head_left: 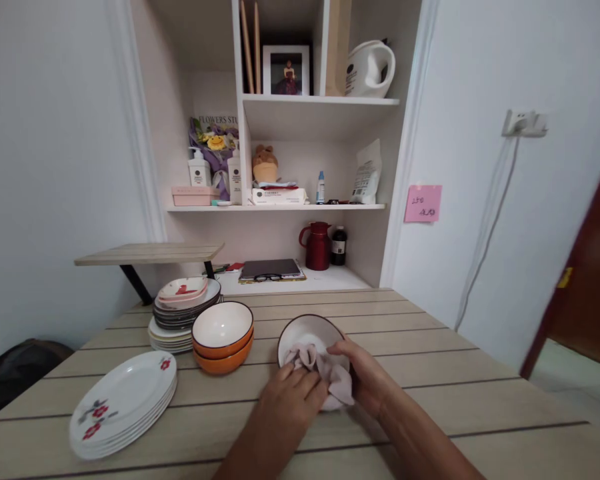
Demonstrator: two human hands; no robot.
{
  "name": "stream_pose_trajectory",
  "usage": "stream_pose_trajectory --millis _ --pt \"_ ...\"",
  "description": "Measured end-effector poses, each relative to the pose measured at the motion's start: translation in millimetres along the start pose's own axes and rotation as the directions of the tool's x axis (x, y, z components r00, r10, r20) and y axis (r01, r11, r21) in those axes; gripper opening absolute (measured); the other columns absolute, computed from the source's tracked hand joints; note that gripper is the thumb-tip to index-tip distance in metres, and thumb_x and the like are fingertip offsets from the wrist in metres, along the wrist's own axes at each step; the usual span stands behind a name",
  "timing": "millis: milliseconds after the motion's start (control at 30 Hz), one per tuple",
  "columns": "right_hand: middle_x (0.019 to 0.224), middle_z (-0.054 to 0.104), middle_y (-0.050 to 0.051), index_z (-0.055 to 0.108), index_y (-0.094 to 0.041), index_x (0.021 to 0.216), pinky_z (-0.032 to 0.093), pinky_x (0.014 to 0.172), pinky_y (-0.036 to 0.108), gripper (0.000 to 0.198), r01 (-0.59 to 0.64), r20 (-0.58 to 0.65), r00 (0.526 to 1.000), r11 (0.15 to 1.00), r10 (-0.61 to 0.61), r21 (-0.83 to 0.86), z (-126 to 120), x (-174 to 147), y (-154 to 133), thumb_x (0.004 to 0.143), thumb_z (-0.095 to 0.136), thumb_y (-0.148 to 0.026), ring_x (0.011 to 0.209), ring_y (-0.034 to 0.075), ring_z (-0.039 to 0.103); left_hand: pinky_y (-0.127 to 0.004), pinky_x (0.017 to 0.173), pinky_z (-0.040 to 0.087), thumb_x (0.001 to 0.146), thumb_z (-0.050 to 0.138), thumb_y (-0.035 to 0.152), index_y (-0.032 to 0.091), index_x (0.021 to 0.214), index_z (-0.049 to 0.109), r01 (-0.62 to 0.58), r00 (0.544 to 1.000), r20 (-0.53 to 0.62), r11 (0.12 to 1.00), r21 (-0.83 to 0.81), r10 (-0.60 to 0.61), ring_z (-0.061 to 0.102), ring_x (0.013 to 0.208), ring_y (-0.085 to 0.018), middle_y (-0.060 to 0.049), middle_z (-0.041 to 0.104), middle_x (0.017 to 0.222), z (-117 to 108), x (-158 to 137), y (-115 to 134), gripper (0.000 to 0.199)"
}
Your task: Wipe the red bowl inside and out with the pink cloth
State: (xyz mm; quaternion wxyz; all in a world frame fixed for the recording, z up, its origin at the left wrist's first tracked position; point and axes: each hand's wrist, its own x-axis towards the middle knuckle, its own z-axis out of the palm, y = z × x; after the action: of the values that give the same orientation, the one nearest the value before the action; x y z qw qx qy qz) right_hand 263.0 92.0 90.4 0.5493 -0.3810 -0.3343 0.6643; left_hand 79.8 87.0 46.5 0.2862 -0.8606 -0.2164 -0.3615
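Observation:
A white bowl with a dark rim is tilted toward me above the table, in front of my body. My right hand grips its right side, thumb over the rim and fingers behind. My left hand presses a crumpled pale pink cloth against the inside of the bowl, its fingers closed on the fabric. Part of the cloth hangs over the near rim. Left of the bowl stands a stack of orange bowls with white insides.
Oval white plates with red flowers are stacked at the front left. Behind them stands a taller pile of plates and small dishes, beside a raised wooden shelf. A red jug and a closed laptop sit at the back.

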Motion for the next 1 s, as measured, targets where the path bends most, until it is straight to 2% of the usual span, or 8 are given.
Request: stream_pose_trajectory --millis 100,200,367,500,633,767,867,1000 --pt "0.080 0.077 0.001 0.065 -0.027 0.129 0.041 0.055 0.029 0.061 0.013 -0.062 0.998 0.998 -0.017 -0.063 -4 -6 -13 0.068 0.068 -0.023 0.065 0.021 0.063 -0.045 0.119 0.041 0.111 0.044 0.018 0.022 0.109 0.072 0.016 1.000 0.009 0.998 0.067 -0.017 0.070 0.105 -0.016 -0.001 0.078 0.111 1 0 -1 0.028" --pt "0.084 0.077 0.002 0.065 -0.027 0.131 0.039 0.056 0.029 0.064 0.021 -0.052 0.998 0.987 -0.029 -0.158 -3 -12 -18 0.067 0.066 -0.025 0.068 0.022 0.063 -0.053 0.125 0.032 0.110 0.045 0.016 0.020 0.109 0.072 0.069 0.998 -0.021 0.987 0.146 -0.066 0.070 0.110 -0.019 -0.004 0.077 0.114 2 0 -2 0.028" --pt "0.087 0.077 0.002 0.060 -0.029 0.140 0.041 0.059 0.029 0.069 0.046 0.001 0.999 0.973 -0.047 -0.228 0 -15 -12 0.071 0.066 -0.028 0.071 0.022 0.062 -0.044 0.119 0.044 0.108 0.038 0.008 0.014 0.105 0.073 0.054 0.997 -0.056 0.988 0.148 -0.046 0.073 0.103 -0.019 -0.008 0.078 0.106 3 -3 -4 0.035" --pt "0.098 0.080 0.004 0.053 -0.029 0.147 0.045 0.063 0.030 0.081 0.108 -0.006 0.994 0.982 -0.110 -0.157 4 -15 -5 0.069 0.070 -0.024 0.075 0.023 0.065 -0.043 0.113 0.051 0.108 0.039 0.009 0.013 0.109 0.072 0.051 0.998 -0.031 0.991 0.120 -0.047 0.072 0.105 -0.020 -0.008 0.078 0.111 0 -3 -5 0.034" --pt "0.091 0.078 0.001 0.047 -0.029 0.151 0.046 0.060 0.030 0.090 0.143 0.015 0.990 0.986 -0.142 -0.086 17 -17 2 0.066 0.072 -0.020 0.071 0.021 0.064 -0.043 0.108 0.055 0.109 0.037 0.010 0.015 0.114 0.071 0.106 0.994 -0.027 0.989 0.107 -0.103 0.073 0.101 -0.020 -0.007 0.077 0.106 -3 -4 -7 0.034" --pt "0.088 0.079 0.000 0.052 -0.028 0.148 0.048 0.064 0.030 0.087 0.153 -0.004 0.988 0.988 -0.152 0.006 29 -18 7 0.064 0.075 -0.020 0.071 0.021 0.064 -0.042 0.111 0.052 0.110 0.034 0.012 0.016 0.116 0.070 0.090 0.994 -0.069 0.994 0.064 -0.085 0.073 0.097 -0.018 -0.006 0.077 0.103 -6 -2 -9 0.037" --pt "0.085 0.079 0.002 0.057 -0.025 0.144 0.051 0.073 0.032 0.083 0.157 -0.017 0.988 0.981 -0.156 0.115 32 -17 6 0.063 0.076 -0.022 0.076 0.022 0.066 -0.040 0.114 0.049 0.112 0.033 0.015 0.018 0.132 0.066 0.042 0.997 -0.065 0.999 0.033 -0.039 0.071 0.106 -0.017 -0.006 0.075 0.115 -8 0 -7 0.038" --pt "0.083 0.078 0.002 0.060 -0.025 0.141 0.049 0.070 0.033 0.081 0.151 -0.048 0.988 0.987 -0.148 0.050 27 -17 -2 0.061 0.073 -0.023 0.078 0.025 0.067 -0.038 0.111 0.049 0.110 0.039 0.015 0.029 0.144 0.060 0.045 0.999 0.001 0.998 0.047 -0.045 0.068 0.115 -0.017 -0.005 0.073 0.124 -5 0 -6 0.042"
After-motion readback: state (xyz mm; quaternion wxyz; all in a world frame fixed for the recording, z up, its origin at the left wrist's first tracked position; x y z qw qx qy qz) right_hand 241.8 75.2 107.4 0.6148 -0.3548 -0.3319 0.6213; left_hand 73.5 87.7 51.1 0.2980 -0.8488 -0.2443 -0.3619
